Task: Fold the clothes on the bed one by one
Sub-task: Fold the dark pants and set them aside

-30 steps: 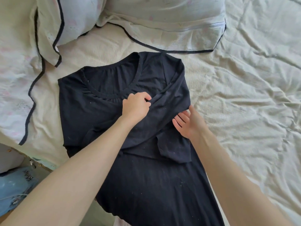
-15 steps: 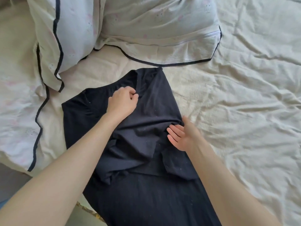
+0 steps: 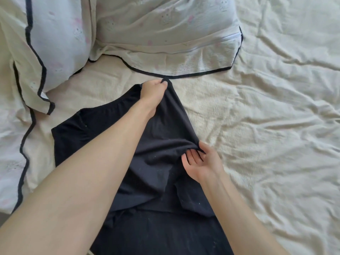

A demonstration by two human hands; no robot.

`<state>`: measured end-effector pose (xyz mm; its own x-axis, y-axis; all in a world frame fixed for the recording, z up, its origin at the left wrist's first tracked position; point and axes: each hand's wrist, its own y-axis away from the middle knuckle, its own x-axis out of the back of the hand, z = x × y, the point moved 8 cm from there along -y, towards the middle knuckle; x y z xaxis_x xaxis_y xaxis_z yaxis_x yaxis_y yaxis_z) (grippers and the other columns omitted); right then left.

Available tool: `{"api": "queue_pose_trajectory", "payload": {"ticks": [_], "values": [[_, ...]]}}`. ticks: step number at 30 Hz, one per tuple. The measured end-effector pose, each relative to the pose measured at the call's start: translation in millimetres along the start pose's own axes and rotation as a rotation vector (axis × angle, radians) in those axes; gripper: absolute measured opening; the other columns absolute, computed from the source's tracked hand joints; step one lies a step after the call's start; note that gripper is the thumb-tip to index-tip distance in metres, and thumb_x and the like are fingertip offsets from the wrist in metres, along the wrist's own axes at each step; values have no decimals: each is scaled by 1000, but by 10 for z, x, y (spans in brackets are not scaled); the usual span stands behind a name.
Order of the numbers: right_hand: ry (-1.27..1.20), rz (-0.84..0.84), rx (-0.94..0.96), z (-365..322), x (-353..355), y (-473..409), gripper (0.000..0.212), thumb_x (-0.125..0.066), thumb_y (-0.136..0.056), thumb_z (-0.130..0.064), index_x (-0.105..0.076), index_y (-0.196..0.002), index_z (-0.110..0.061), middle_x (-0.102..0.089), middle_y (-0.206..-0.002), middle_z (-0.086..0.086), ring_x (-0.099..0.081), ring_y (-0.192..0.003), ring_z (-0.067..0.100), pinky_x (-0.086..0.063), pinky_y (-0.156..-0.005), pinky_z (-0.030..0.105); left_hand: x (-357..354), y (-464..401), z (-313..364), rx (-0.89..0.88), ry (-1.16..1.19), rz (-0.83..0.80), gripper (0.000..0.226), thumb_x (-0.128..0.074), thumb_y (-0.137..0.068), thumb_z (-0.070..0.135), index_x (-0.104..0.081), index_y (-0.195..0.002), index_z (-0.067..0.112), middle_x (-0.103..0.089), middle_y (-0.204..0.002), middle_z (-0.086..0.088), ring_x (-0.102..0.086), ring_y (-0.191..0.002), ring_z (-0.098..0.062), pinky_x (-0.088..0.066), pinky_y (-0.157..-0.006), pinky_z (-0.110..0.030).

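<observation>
A black top lies on the cream bed sheet, its right side folded in over the middle. My left hand pinches the folded edge near the collar, at the garment's far end just below a pillow's black trim. My right hand is at the right fold, palm up. Its fingers are slipped under the cloth and its thumb lies on top. The garment's lower part runs out of view at the bottom.
Two pale pillows with black piping lie at the head of the bed, one at the far left and one in the middle. Wrinkled sheet stretches away to the right.
My left hand has drawn the folded edge farther up the bed toward the pillows. My right hand now has its fingers under the right fold, and the fold is narrower.
</observation>
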<state>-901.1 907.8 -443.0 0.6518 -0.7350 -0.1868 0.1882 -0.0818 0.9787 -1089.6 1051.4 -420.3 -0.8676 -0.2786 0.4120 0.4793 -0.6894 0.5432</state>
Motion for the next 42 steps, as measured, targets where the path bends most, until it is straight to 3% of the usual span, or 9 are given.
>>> {"api": "queue_pose_trajectory", "payload": {"ticks": [4, 7, 10, 15, 21, 25, 30, 38, 42], "values": [[-83, -93, 49, -11, -15, -37, 10, -51, -96, -9, -60, -94, -4, -64, -97, 6, -60, -103, 20, -45, -95, 34, 14, 50, 46, -30, 49, -30, 21, -48, -97, 11, -62, -108, 22, -59, -92, 8, -54, -85, -3, -42, -71, -5], [27, -98, 101, -23, 3, -42, 15, -51, -97, -12, -58, -108, -4, -61, -103, 8, -53, -122, 24, -42, -103, 37, 99, 126, 31, -57, -16, -26, 29, -55, -94, 17, -61, -123, 13, -63, -117, 0, -58, -108, -14, -44, -92, -21], [145, -89, 121, 15, 56, 24, 31, -51, -97, -10, -51, -126, -1, -57, -120, 15, -48, -128, 29, -40, -103, 38, 320, 355, -55, -133, -67, 14, 29, -58, -93, 18, -60, -122, 15, -63, -114, 2, -59, -99, -8, -46, -90, -19], [347, -167, 98, 256, 304, 262, 27, -50, -96, -7, -50, -122, -2, -62, -107, 16, -60, -104, 28, -48, -92, 37, 879, 1133, -588, -178, -246, 104, 22, -57, -92, 13, -63, -111, 22, -61, -107, 10, -55, -86, 6, -40, -76, -1], [761, -93, 170, 816, 759, 405, 7, -53, -95, -10, -58, -100, -12, -61, -111, 10, -60, -105, 21, -47, -92, 35, 1446, 2028, -1564, -24, -312, 247, 33, -62, -89, 16, -57, -122, 17, -50, -117, 1, -52, -99, -13, -42, -88, -24], [656, -96, 280, 1102, 758, 311, 52, -57, -95, -15, -36, -142, -4, -53, -128, 7, -53, -117, 20, -46, -101, 36, 1609, 2203, -1950, 59, -277, 177, 51, -63, -90, 24, -45, -137, 17, -45, -133, 0, -46, -117, -20, -38, -102, -34], [481, -40, 218, 1224, 601, 105, 56, -60, -93, -25, -39, -142, -8, -47, -140, 11, -46, -129, 25, -44, -97, 35, 1569, 1989, -1918, 154, -155, -31, 46, -63, -89, 23, -50, -133, 19, -52, -115, 4, -47, -104, -8, -36, -89, -22], [789, -47, 193, 1667, 792, 265, 34, -70, -85, -23, -62, -113, -7, -59, -129, 13, -60, -111, 29, -49, -92, 34, 1741, 2369, -2008, 124, -57, -50, 14, -46, -98, 22, -55, -99, 11, -55, -71, -2, -51, -65, -16, -42, -63, -30], [1042, -30, 358, 1696, 901, 485, 46, -69, -86, -27, -58, -113, 8, -65, -113, 17, -61, -105, 27, -44, -101, 32, 1847, 2681, -2192, 269, 42, -193, 21, -50, -97, 32, -58, -106, 14, -67, -97, -6, -62, -89, -20, -49, -69, -33]]}}
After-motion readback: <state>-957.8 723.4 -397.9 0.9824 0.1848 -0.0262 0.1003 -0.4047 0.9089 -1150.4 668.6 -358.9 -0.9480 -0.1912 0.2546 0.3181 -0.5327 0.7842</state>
